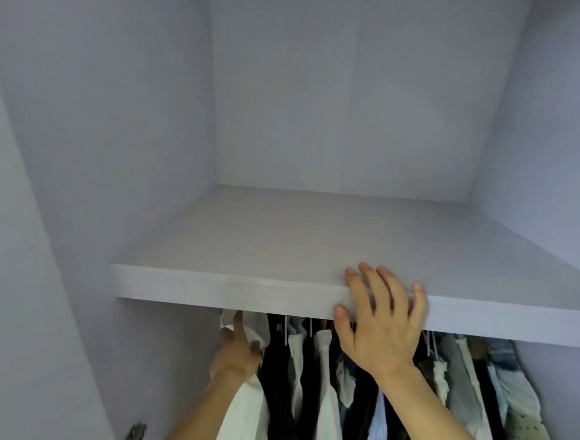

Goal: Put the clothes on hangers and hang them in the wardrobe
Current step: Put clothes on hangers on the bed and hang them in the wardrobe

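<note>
Clothes [325, 387] are crowded under a shelf [225, 287] touched by the splayed right hand [380, 326]; a shirt [244, 412] seems gripped by the left hand [238, 350]

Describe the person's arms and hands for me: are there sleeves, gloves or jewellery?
No sleeves are in view; both arms are bare down to the frame's edge. The right hand wears no glove, ring or watch. The left hand is gloveless too, though its fingers are partly hidden in a white shirt.
</note>
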{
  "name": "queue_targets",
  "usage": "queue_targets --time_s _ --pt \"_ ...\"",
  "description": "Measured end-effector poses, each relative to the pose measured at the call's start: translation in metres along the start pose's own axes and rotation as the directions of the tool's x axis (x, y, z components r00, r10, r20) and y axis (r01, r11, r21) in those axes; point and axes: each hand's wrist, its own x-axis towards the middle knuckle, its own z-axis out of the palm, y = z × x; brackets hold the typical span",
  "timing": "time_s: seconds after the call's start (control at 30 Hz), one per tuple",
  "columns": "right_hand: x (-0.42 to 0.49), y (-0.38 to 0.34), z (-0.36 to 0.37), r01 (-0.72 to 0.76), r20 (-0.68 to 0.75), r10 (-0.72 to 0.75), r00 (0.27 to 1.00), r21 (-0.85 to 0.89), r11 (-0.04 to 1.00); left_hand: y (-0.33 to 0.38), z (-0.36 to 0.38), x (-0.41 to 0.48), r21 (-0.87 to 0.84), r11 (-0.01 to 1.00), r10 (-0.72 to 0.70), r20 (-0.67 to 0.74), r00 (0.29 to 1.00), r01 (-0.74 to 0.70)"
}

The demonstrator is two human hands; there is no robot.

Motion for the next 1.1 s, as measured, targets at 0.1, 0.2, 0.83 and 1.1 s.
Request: queue_targets --time_s 0.1,0.2,0.83,1.1 --pt "-0.002 0.0 0.004 0.018 -0.053 -0.019 0.998 -0.02 1.0 0.003 0.009 0.011 -0.007 0.998 -0.061 0.002 0.998 0.061" --pt "-0.003 -0.001 0.005 0.008 -0.05 -0.008 0.999 -0.009 1.0 0.004 0.015 0.01 -0.084 0.995 -0.049 -0.066 0.997 0.044" --pt "0.002 -0.007 -0.015 -0.105 0.159 0.092 0.983 0.07 0.992 -0.047 -0.025 -0.076 -0.247 0.96 0.053 -0.308 0.95 -0.134" --pt "0.001 -0.016 -0.035 -0.185 0.366 0.115 0.924 0.162 0.969 -0.107 -0.04 -0.201 -0.033 0.998 0.046 -0.299 0.953 -0.058"
